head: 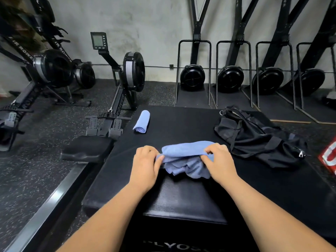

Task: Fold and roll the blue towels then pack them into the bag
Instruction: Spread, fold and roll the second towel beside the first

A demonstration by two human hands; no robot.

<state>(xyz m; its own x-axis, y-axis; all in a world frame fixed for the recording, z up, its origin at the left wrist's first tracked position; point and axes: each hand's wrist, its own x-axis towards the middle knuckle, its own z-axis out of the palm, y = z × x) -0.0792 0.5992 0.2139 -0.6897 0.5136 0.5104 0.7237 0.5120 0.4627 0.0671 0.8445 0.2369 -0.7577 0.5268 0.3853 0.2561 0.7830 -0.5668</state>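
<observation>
A crumpled blue towel [187, 159] lies on the black padded box [181, 197] in front of me. My left hand [145, 164] pinches its left edge, and my right hand [219, 160] pinches its right edge, fingers curled into the cloth. A second blue towel [142, 121], rolled into a cylinder, rests at the far left of the black mat [181, 124]. The black bag [254, 137] lies slumped on the mat to the right, its zipper pull near the right end.
Rowing machines [125, 84] stand on the speckled floor to the left, one seat [87, 150] close to the box. Ski machines [231, 77] line the back wall. A red and white object [329, 157] sits at the right edge.
</observation>
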